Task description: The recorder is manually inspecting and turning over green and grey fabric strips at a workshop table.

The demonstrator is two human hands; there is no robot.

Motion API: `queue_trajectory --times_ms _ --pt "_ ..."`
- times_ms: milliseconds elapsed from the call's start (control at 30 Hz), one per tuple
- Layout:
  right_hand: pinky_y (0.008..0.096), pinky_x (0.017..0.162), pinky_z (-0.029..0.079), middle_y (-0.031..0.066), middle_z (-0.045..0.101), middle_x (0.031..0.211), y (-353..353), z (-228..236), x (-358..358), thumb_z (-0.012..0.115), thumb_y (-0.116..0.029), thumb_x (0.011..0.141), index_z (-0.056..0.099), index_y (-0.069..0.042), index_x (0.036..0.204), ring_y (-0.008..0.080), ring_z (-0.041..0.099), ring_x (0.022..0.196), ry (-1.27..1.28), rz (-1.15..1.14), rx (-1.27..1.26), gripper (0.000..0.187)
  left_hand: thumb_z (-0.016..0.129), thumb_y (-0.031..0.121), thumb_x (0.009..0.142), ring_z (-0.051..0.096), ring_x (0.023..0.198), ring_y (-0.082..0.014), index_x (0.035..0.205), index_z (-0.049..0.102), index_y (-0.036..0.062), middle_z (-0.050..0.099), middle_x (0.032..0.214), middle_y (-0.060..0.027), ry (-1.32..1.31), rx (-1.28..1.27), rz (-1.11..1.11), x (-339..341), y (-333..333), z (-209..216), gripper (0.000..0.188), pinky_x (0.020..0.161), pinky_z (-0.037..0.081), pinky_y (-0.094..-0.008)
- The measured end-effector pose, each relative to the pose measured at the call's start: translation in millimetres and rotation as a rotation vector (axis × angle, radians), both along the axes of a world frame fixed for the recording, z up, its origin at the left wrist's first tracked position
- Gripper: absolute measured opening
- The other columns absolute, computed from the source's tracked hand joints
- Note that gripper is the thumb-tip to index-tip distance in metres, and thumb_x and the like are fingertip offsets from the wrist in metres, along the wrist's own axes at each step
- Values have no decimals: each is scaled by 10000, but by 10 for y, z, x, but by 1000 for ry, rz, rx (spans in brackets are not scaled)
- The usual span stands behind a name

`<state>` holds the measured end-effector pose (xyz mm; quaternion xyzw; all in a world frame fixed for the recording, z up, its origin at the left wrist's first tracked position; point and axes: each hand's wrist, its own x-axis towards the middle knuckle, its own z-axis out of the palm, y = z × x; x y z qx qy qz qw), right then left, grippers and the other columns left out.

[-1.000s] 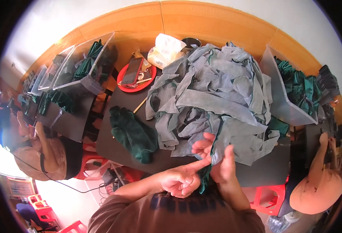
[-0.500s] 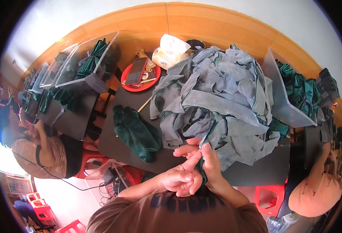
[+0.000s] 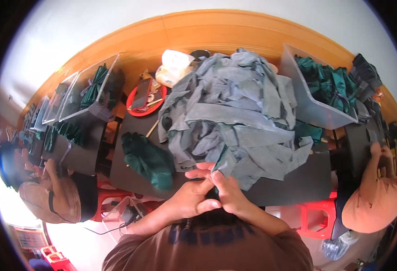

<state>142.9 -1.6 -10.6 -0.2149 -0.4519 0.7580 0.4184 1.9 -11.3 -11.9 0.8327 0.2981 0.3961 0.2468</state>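
A long strip of cloth [image 3: 225, 162], grey on one side and dark green on the other, runs from the pile into my hands. My right hand [image 3: 230, 192] pinches it between thumb and fingers. Against the strip, my left hand [image 3: 191, 194] has its fingers stretched and its thumb held apart; its inner fingertips are partly hidden. Beyond my hands lies a big heap of grey cloth strips [image 3: 234, 113]. Left of the heap rests a crumpled dark green cloth piece [image 3: 149, 158], with a thin wooden stick [image 3: 152, 128] above it.
A red plate [image 3: 146, 107] holding a phone and a tissue pack [image 3: 173, 67] stand at the back left. Clear bins [image 3: 316, 115] of green folded cloth flank the black table [image 3: 279, 189]. Co-workers sit at left [image 3: 49, 198] and right [image 3: 372, 203]; a red stool [image 3: 316, 217] is near.
My view has shifted, so the table's things sit further left. My left hand's fingers have spread, its thumb now apart; my right hand keeps its pinch on the strip.
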Motion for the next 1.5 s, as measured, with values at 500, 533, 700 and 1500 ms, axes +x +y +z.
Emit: queue_trajectory --times_ms 500,533,700,1500 --pt "436 919 377 128 618 999 -116 -186 980 482 -425 882 494 -26 1174 298 546 992 646 -99 -331 495 483 79 872 374 439 -15 1318 396 198 459 634 70 -256 -1477 -151 846 -309 295 470 382 279 -171" --pt "436 893 406 119 630 967 -119 -211 1056 509 -373 884 517 -25 1138 298 563 961 636 -113 -344 432 483 79 872 374 439 -15 1318 396 198 459 634 70 -242 -1484 -148 939 -310 272 470 382 279 -171" --pt "435 868 448 156 618 1001 -201 -58 1115 554 -310 875 515 -7 1122 314 580 962 415 -278 -313 393 516 102 852 366 385 -91 1281 398 232 467 616 -10 -626 -1618 -388 1045 -259 126 463 395 287 -204" --pt "396 1030 281 232 498 1203 236 257 454 481 -467 870 359 41 1287 272 451 1163 91 -48 124 669 591 324 811 401 426 -149 1047 474 44 444 581 -40 -1012 -1471 -382 360 146 247 384 399 304 -286"
